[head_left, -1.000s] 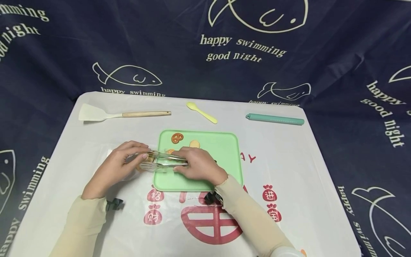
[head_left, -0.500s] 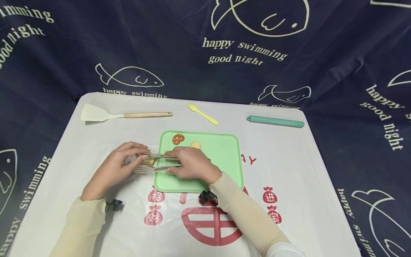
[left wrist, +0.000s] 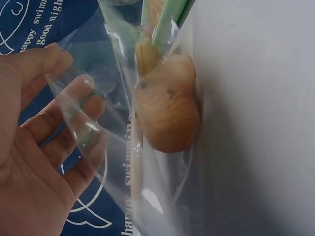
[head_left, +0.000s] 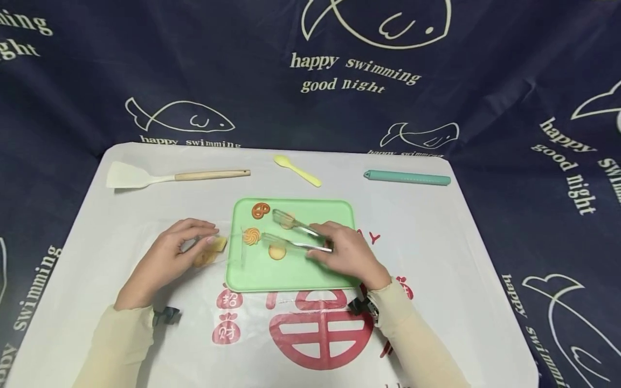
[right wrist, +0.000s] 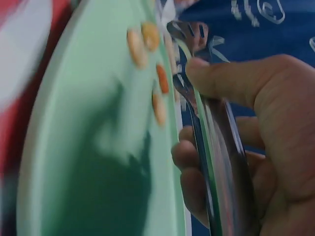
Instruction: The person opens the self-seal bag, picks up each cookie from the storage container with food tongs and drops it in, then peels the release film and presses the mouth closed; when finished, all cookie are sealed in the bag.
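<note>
- We see the right hand (head_left: 345, 249) gripping tongs (head_left: 310, 247) over the tray (head_left: 291, 278), their length pointing toward the clear bag (left wrist: 150, 200) at its left edge.
- Left of the tray, the left hand (head_left: 176, 252) is nearer the bag, fingers loosely parted.
- Only the left wrist view shows us specks on the bagged brown piece (left wrist: 167, 113).

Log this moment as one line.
Left hand: touches clear plastic bag | Right hand: grips spread metal tongs above green tray | On tray: pretzel, swirl cookie, two round cookies

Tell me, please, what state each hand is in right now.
Left hand: open, fingers relaxed at the clear bag.
Right hand: holding the metal tongs.
</note>
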Available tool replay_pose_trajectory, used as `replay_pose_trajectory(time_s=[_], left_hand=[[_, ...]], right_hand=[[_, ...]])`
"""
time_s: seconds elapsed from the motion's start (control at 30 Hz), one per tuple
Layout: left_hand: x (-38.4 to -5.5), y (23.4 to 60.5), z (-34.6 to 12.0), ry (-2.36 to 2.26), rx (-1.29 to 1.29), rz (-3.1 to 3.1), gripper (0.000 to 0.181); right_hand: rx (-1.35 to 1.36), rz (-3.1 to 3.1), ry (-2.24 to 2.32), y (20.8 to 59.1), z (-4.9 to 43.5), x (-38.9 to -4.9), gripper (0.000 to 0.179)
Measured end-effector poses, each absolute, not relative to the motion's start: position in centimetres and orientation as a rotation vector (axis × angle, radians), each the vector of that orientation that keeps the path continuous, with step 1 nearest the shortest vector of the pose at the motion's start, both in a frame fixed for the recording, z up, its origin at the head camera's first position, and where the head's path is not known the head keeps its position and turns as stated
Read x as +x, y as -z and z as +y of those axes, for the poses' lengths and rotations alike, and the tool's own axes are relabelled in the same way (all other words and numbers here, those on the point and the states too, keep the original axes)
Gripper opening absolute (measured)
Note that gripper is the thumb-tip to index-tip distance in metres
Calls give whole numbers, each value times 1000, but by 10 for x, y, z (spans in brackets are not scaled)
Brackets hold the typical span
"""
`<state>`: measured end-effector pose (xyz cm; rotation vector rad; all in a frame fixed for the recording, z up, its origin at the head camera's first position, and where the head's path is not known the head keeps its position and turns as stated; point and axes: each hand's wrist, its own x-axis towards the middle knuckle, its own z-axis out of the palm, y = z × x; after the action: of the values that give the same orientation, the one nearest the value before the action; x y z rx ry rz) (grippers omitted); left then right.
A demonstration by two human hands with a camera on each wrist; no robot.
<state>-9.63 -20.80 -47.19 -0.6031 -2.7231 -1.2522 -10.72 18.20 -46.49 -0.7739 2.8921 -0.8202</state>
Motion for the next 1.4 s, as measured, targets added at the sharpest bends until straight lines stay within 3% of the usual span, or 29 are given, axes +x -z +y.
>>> replay_pose_trajectory(time_s=[0.43, 1.03, 1.4], left_hand=[[-97, 475, -207, 1241, -611, -2750, 19], [-99, 473, -207, 1255, -577, -2771, 19], [-97, 471, -207, 1261, -586, -2778, 19]], right_hand=[[-655, 3099, 568, 472, 192, -111, 58], [-578, 3091, 593, 469, 214, -113, 57], [-617, 3063, 630, 473, 203, -112, 57]])
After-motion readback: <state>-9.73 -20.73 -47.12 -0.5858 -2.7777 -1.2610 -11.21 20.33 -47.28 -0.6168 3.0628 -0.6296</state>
